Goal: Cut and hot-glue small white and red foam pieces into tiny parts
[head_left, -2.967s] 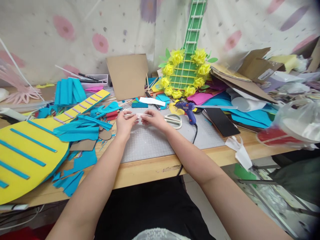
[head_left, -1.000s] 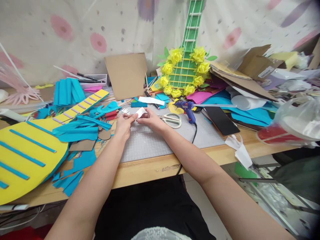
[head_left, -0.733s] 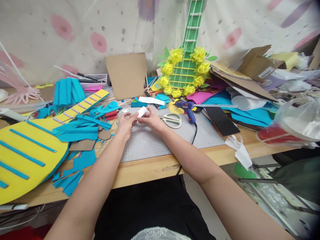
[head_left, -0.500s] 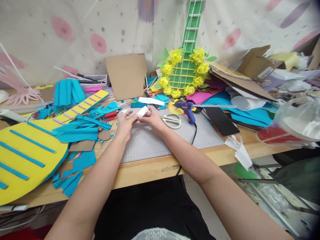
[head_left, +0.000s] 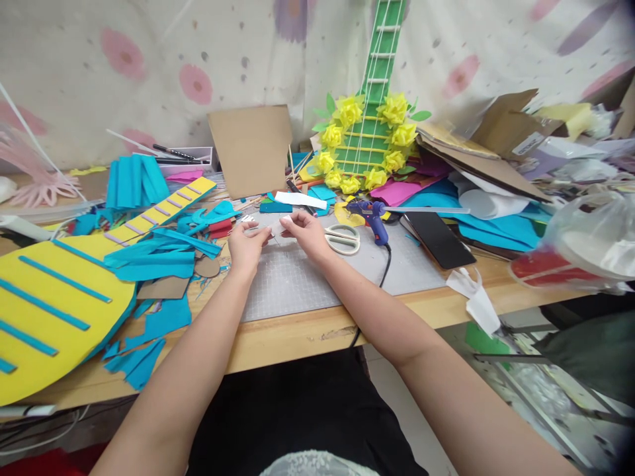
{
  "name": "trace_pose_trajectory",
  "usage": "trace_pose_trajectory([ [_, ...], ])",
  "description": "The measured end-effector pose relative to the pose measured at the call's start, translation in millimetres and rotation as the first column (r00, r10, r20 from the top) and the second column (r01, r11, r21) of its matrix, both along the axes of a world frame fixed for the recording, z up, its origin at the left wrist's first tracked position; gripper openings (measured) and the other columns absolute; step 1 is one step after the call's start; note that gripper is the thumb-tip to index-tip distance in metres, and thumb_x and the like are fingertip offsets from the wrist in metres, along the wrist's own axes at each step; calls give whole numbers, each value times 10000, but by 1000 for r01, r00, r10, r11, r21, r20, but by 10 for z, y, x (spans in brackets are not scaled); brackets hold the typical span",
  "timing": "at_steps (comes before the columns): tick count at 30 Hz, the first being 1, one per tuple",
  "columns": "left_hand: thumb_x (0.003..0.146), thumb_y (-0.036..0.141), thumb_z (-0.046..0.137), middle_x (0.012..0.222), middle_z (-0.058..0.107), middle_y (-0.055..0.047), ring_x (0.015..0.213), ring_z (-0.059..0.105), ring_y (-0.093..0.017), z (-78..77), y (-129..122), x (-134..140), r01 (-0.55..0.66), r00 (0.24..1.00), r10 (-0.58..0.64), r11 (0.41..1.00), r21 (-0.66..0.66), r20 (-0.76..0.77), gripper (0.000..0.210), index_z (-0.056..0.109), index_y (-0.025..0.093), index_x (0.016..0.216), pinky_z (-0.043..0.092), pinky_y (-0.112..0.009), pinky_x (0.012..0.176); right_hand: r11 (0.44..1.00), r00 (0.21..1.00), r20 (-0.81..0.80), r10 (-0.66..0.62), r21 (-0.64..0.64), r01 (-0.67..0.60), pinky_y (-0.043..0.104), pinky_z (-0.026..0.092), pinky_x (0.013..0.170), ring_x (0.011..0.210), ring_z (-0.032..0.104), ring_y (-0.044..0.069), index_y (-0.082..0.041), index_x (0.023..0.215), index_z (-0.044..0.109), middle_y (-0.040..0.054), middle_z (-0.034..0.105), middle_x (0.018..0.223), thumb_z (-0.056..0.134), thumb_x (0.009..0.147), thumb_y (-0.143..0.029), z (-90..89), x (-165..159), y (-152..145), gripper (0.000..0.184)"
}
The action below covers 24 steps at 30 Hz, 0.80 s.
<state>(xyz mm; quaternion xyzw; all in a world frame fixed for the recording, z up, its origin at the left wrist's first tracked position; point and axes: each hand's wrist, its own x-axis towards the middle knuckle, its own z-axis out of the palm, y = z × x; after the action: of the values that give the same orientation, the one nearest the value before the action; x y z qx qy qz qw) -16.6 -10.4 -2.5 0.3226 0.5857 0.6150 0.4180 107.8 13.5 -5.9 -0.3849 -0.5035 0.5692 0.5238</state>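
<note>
Over the grey cutting mat (head_left: 292,284), a small piece of white paper (head_left: 281,225) lies between my two hands. My right hand (head_left: 308,235) pinches its right side with thumb and index finger. My left hand (head_left: 245,248) is closed at its left edge, thumb and index fingertips meeting the paper. Something thin and pale shows just below the left fingertips, too small to name. Scissors (head_left: 342,239) with pale handles rest beside my right hand, blades partly hidden by it. A longer white paper strip (head_left: 301,200) lies behind the hands.
A blue glue gun (head_left: 373,221) with its cord lies right of the scissors, near a black phone (head_left: 439,239). A yellow guitar-shaped cutout (head_left: 64,291) and blue scraps (head_left: 163,324) cover the left. Behind stands a green flowered guitar (head_left: 364,145). A plastic-bagged cup (head_left: 560,264) is far right.
The white paper has turned between my fingers and shows less of its face. My left fingertips have moved slightly and the right hand shifted a little.
</note>
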Motion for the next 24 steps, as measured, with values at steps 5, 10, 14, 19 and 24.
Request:
trace_pose_trajectory([
  [5, 555, 116, 723, 622, 636, 16, 575, 633, -143, -12, 7, -11, -16, 1000, 15, 1000, 19, 23, 441, 379, 211, 814, 501, -259, 583, 999, 999, -41, 13, -51, -15, 247, 536, 647, 626, 587, 82, -173, 667, 530, -36, 590, 639, 748, 550, -489, 4, 7, 10, 401],
  [10, 511, 109, 751, 613, 621, 50, 569, 620, -125, -16, 13, -12, -32, 999, 31, 999, 26, 38, 524, 334, 224, 807, 501, -259, 614, 997, 999, -47, 20, -69, -23, 247, 539, 646, 609, 591, 77, -173, 671, 531, -40, 591, 636, 748, 565, -472, -5, 2, 11, 385],
  [14, 476, 115, 777, 608, 623, 49, 565, 618, -124, -40, 24, -17, -23, 998, 21, 999, 41, 55, 591, 301, 230, 807, 495, -264, 635, 998, 998, -57, 37, -54, -40, 248, 537, 647, 592, 576, 71, -165, 660, 530, -46, 557, 616, 743, 580, -453, -12, -12, 5, 367],
  [19, 475, 108, 772, 591, 613, 72, 527, 592, -101, -7, 2, 5, 1, 997, -3, 999, 34, 81, 602, 279, 238, 793, 486, -245, 615, 997, 997, -60, 42, -70, -46, 246, 535, 643, 598, 577, 76, -169, 658, 529, -51, 558, 609, 756, 536, -478, -6, -15, 1, 402],
  [24, 491, 104, 758, 615, 610, 59, 571, 607, -121, 69, -35, 32, 22, 996, -20, 999, -23, 88, 579, 276, 240, 780, 479, -250, 621, 994, 995, -59, 75, -69, -79, 250, 532, 659, 622, 582, 82, -178, 673, 513, -47, 578, 633, 750, 541, -502, 10, -5, -17, 421],
])
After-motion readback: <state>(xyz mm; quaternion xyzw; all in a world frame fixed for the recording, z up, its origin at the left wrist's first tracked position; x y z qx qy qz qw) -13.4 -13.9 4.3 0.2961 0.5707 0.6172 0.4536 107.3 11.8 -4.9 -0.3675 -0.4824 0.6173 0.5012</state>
